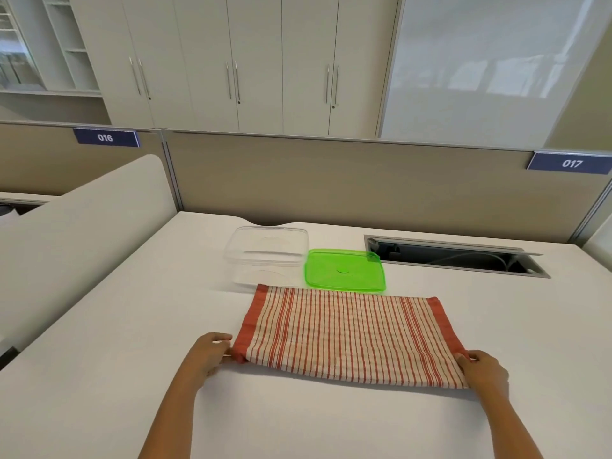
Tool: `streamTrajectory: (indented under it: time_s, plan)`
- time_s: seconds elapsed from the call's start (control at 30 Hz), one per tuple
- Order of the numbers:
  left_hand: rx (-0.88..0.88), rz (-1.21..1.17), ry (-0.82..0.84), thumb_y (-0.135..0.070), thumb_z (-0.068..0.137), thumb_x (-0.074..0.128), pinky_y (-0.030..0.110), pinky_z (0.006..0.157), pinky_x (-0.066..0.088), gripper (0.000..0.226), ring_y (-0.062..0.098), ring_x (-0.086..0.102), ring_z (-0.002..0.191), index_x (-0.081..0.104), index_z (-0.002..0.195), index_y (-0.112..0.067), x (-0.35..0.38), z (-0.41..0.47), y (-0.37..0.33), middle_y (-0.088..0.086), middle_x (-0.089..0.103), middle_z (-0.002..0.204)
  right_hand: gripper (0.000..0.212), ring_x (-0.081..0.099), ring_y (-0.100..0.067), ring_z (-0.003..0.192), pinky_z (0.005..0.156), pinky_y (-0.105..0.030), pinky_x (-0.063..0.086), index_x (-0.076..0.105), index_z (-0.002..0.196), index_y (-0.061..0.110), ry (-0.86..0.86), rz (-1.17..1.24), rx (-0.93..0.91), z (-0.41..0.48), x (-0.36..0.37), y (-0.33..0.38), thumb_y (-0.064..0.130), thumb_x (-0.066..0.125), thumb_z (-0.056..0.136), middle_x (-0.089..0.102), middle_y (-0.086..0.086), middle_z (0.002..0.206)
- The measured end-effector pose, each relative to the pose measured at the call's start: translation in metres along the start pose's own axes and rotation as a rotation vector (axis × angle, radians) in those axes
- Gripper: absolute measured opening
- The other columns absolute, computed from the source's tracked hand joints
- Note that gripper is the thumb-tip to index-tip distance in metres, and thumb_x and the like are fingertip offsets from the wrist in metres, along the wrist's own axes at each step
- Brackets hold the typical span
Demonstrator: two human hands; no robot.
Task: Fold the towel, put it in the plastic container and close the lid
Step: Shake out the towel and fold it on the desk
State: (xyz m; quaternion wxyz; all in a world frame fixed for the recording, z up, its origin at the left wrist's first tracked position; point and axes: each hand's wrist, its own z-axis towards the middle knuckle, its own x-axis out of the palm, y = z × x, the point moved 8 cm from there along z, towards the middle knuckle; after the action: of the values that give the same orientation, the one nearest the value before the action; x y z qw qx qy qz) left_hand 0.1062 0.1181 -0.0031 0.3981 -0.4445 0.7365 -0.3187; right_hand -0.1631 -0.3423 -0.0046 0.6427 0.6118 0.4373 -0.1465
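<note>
**Towel held at both near corners, box and lid behind it**

A white worktop (99, 376) is seen from above, closed off at the back by a beige partition (331, 180). Two blue number plates are fixed to the partition's top edge, one marked 016 (105, 137) and one marked 017 (572, 163). Behind the partition a row of pale cupboards (231, 61) is visible. An open cable hatch (453, 256) is set into the worktop at the back right, well apart from the towel.

A clear box (265, 256) stands open at the far side of the worktop. A green lid (344, 270) lies flat just beside it on the right, its left edge close to the box's wall. Both are placed directly behind the towel's far edge; whether the towel touches them cannot be told. Nothing is seen lying between the towel and the box.

The striped towel (344, 336), red on cream with red end bands, is spread across the middle of the worktop, its long side running left to right. The near left corner is pinched by the left hand (208, 354), with fingers curled shut over the red band. The near right corner is gripped by the right hand (482, 369) in the same way. The near edge is stretched between the two hands and appears lifted slightly off the surface, a shadow being cast beneath it. Both forearms are extended from the bottom of the view.
</note>
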Motion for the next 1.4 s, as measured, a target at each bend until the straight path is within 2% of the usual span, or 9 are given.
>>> streamTrajectory:
  time_s: [0.07, 0.2, 0.3, 0.5, 0.63, 0.9, 1.03, 1.27, 1.4]
  plan:
    - [0.027, 0.132, -0.057, -0.012, 0.093, 0.046, 0.024, 0.049, 0.037, 0.027, 0.027, 0.061, 0.078, 0.055, 0.116, -0.004, -0.001, 0.005, -0.003, 0.02, 0.067, 0.101, 0.033, 0.063, -0.034, 0.098, 0.084, -0.04, 0.05, 0.059, 0.119, 0.003, 0.024, -0.025, 0.019, 0.002, 0.0, 0.001, 0.024, 0.049, 0.095, 0.068, -0.018, 0.11]
    - [0.072, 0.202, -0.109, -0.028, 0.092, 0.052, 0.035, 0.081, 0.051, 0.04, 0.033, 0.06, 0.1, 0.051, 0.122, -0.001, 0.021, 0.001, -0.016, 0.021, 0.062, 0.118, 0.037, 0.062, -0.033, 0.089, 0.081, -0.039, 0.05, 0.057, 0.119, 0.001, 0.019, -0.013, 0.007, 0.002, 0.002, 0.006, 0.028, 0.05, 0.095, 0.068, -0.02, 0.107]
    - [0.062, 0.191, -0.071, -0.026, 0.09, 0.055, 0.039, 0.086, 0.053, 0.04, 0.036, 0.062, 0.103, 0.054, 0.118, 0.003, 0.041, 0.001, -0.017, 0.022, 0.063, 0.117, 0.036, 0.062, -0.032, 0.088, 0.08, -0.039, 0.05, 0.057, 0.118, 0.001, 0.002, -0.027, -0.016, 0.001, 0.002, 0.008, 0.027, 0.05, 0.095, 0.068, -0.02, 0.106]
    - [-0.055, -0.064, 0.058, -0.012, 0.082, 0.069, 0.029, 0.055, 0.048, 0.027, 0.027, 0.063, 0.07, 0.062, 0.099, 0.008, 0.046, 0.004, -0.013, 0.018, 0.069, 0.086, 0.034, 0.063, -0.032, 0.089, 0.08, -0.039, 0.051, 0.058, 0.116, 0.001, 0.01, -0.059, -0.036, 0.001, 0.003, 0.008, 0.026, 0.048, 0.095, 0.068, -0.018, 0.106]
    - [-0.167, -0.068, 0.199, -0.026, 0.081, 0.07, 0.021, 0.041, 0.039, 0.028, 0.015, 0.047, 0.052, 0.062, 0.088, 0.0, 0.048, -0.001, -0.007, 0.01, 0.061, 0.071, 0.033, 0.058, -0.027, 0.082, 0.079, -0.038, 0.05, 0.059, 0.116, 0.002, 0.004, -0.06, -0.036, 0.004, 0.002, 0.007, 0.026, 0.048, 0.095, 0.068, -0.018, 0.106]
    - [-0.252, -0.284, 0.17, -0.005, 0.083, 0.066, 0.033, 0.059, 0.051, 0.016, 0.028, 0.062, 0.077, 0.057, 0.093, 0.002, 0.038, 0.004, 0.001, 0.019, 0.066, 0.092, 0.032, 0.062, -0.029, 0.087, 0.081, -0.039, 0.051, 0.058, 0.115, 0.002, 0.003, -0.043, -0.056, 0.004, 0.0, 0.006, 0.026, 0.047, 0.096, 0.068, -0.018, 0.107]
    - [-0.239, -0.356, 0.122, 0.0, 0.088, 0.057, 0.027, 0.045, 0.057, 0.015, 0.024, 0.059, 0.069, 0.057, 0.1, 0.009, 0.018, 0.01, 0.0, 0.02, 0.064, 0.089, 0.03, 0.055, -0.023, 0.079, 0.081, -0.04, 0.051, 0.058, 0.113, 0.002, -0.032, -0.014, -0.057, 0.003, -0.004, 0.004, 0.024, 0.048, 0.095, 0.069, -0.018, 0.105]
    - [-0.094, -0.078, 0.087, -0.011, 0.084, 0.065, 0.042, 0.082, 0.055, 0.014, 0.032, 0.065, 0.089, 0.06, 0.09, 0.001, 0.029, 0.001, -0.01, 0.022, 0.067, 0.111, 0.036, 0.057, -0.024, 0.075, 0.076, -0.038, 0.051, 0.062, 0.111, 0.004, -0.055, -0.032, -0.065, 0.002, -0.005, 0.004, 0.032, 0.047, 0.095, 0.07, -0.016, 0.099]
    - [-0.046, 0.21, -0.03, 0.0, 0.077, 0.071, 0.042, 0.096, 0.051, 0.051, 0.035, 0.064, 0.102, 0.051, 0.123, 0.001, 0.025, 0.005, -0.014, 0.024, 0.061, 0.121, 0.031, 0.063, -0.029, 0.081, 0.079, -0.042, 0.052, 0.065, 0.107, 0.005, -0.076, -0.051, -0.055, 0.002, -0.011, 0.007, 0.028, 0.049, 0.094, 0.071, -0.015, 0.097]
